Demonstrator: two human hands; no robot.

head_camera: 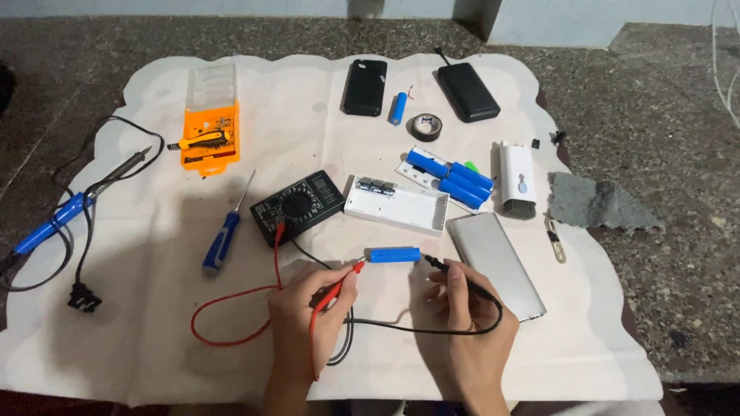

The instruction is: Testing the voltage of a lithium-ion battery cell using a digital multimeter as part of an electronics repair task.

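Note:
A blue cylindrical battery cell (394, 254) lies on the white cloth (154, 323) in front of me. My left hand (304, 316) holds a red test probe (339, 281) whose tip touches the cell's left end. My right hand (466, 327) holds a black test probe (443, 266) against the cell's right end. Both leads run back to a black multimeter (297, 206) just beyond my left hand.
A white battery case (397, 205), a silver shell (497, 262) and several blue cells (455, 179) lie nearby. A blue screwdriver (222, 239), orange tool kit (210, 139), soldering iron (58, 219), tape roll (425, 127), two black cases (364, 86) and a white brush tool (517, 177) surround them.

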